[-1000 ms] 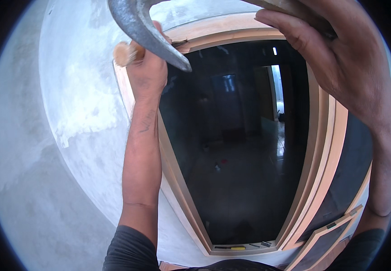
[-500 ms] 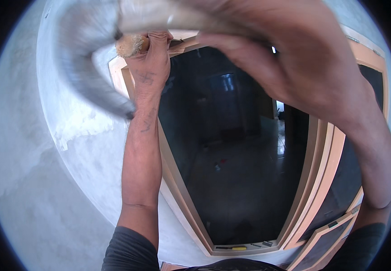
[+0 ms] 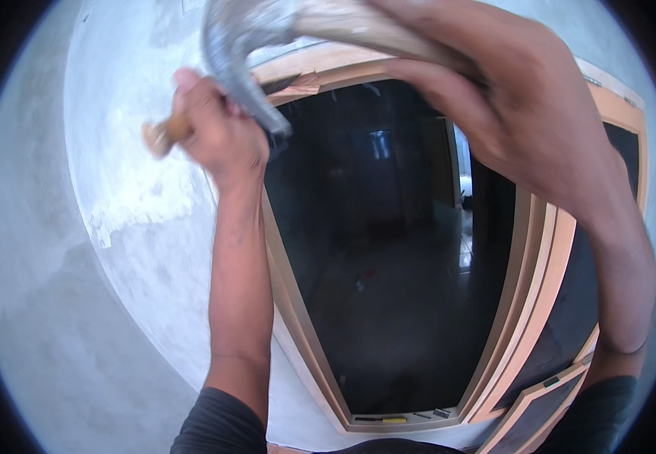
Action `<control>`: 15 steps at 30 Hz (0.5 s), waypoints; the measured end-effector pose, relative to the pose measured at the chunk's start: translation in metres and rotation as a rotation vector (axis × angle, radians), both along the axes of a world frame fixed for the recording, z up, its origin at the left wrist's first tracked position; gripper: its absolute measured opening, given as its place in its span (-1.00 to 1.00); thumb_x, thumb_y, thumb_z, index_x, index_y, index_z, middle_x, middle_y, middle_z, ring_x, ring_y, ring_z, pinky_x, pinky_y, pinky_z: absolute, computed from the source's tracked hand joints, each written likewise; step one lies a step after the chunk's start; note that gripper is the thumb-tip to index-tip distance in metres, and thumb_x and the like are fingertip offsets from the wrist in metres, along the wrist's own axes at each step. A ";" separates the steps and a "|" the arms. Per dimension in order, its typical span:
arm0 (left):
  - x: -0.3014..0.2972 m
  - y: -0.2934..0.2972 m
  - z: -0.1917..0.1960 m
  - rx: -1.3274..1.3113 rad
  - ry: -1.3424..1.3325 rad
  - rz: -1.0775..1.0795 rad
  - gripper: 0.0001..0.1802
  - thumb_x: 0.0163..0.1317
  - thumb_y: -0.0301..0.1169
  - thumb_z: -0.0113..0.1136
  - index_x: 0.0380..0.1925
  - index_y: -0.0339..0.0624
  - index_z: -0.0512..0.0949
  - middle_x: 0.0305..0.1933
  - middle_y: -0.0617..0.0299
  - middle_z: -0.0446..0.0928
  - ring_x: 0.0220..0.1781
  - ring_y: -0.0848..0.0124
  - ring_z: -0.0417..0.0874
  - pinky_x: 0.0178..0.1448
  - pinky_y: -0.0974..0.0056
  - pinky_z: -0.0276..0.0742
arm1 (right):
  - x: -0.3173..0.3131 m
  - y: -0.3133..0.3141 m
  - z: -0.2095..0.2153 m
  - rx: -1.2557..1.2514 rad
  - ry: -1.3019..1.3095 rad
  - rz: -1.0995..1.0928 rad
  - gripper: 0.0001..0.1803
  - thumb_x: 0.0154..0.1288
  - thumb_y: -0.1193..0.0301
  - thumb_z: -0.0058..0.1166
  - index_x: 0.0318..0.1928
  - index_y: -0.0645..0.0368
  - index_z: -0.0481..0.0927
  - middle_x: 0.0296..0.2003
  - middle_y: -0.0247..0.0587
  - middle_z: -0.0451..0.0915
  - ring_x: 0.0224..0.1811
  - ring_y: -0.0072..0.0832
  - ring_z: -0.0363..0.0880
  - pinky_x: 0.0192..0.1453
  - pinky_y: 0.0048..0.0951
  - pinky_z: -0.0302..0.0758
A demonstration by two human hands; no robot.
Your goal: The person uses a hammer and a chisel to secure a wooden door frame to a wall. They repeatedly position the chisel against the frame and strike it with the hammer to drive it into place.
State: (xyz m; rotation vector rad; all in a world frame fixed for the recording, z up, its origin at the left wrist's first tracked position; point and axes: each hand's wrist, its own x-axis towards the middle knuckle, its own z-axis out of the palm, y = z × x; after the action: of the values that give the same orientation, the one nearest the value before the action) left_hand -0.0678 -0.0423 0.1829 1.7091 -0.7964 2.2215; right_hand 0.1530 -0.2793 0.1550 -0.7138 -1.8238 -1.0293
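well, the left hand (image 3: 225,132) has dropped away from the top left corner of the window frame (image 3: 525,303) since half a second ago, when it was up against it; now it's lower and turned outward, in front of the grey wall (image 3: 131,174). its fingers are curled round a wooden-handled tool (image 3: 169,135), whose frayed butt now sticks out to the left past the frame's edge, where before it sat higher, close by that corner; the far end i can't make out behind the fist and the blur. with the fist lower, a splintered bit of pale wood (image 3: 301,85) shows more plainly near the top left corner. the right hand (image 3: 502,98) is wrapped round the handle of a claw hammer (image 3: 267,26), thumb stretched out beneath it. the hammer's curved head has swung in from over the wall, and its tip crosses just in front of the left fist; whether they touch i can't tell. along the frame's bottom edge, the yellow-handled tool (image 3: 394,420) lies as it did, small dark pieces (image 3: 441,413) to its right.
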 end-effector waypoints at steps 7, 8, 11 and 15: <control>0.028 0.002 -0.047 -0.704 -0.018 0.286 -0.48 0.20 0.02 0.57 -0.46 -0.22 0.59 -0.67 0.34 0.38 -0.65 0.53 0.42 -0.52 0.39 0.41 | 0.076 0.023 -0.047 0.158 0.145 -0.118 -0.43 0.59 0.49 0.07 0.53 0.16 0.36 0.35 -0.02 0.56 0.25 -0.28 0.66 0.33 -0.23 0.59; 0.034 0.016 -0.044 -0.766 -0.015 0.296 -0.47 0.19 0.03 0.58 -0.48 -0.22 0.59 -0.63 0.35 0.40 -0.63 0.54 0.43 -0.52 0.38 0.41 | 0.080 0.018 -0.056 0.146 0.178 -0.126 -0.43 0.60 0.49 0.04 0.54 0.16 0.34 0.38 -0.01 0.53 0.27 -0.28 0.65 0.34 -0.22 0.59; 0.049 0.038 -0.031 -0.802 0.051 0.306 -0.50 0.24 -0.02 0.55 -0.45 -0.26 0.61 -0.56 0.35 0.45 -0.57 0.57 0.43 -0.49 0.38 0.43 | 0.105 0.006 -0.091 0.154 0.271 -0.210 -0.41 0.62 0.51 -0.04 0.59 0.16 0.26 0.47 0.02 0.41 0.35 -0.27 0.58 0.35 -0.23 0.58; 0.047 0.043 -0.025 -0.763 0.022 0.218 -0.55 0.28 -0.10 0.51 -0.42 -0.30 0.63 -0.53 0.35 0.46 -0.53 0.59 0.43 -0.47 0.38 0.43 | 0.124 -0.007 -0.152 0.062 0.479 -0.119 -0.38 0.61 0.43 0.00 0.56 0.34 0.24 0.42 0.10 0.43 0.40 -0.20 0.49 0.45 -0.17 0.43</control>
State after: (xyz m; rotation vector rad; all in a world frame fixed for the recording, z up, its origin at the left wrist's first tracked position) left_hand -0.0206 0.0003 0.1584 1.4536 0.2573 2.1989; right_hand 0.2770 -0.2860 0.0028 -0.9485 -1.3443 -0.8916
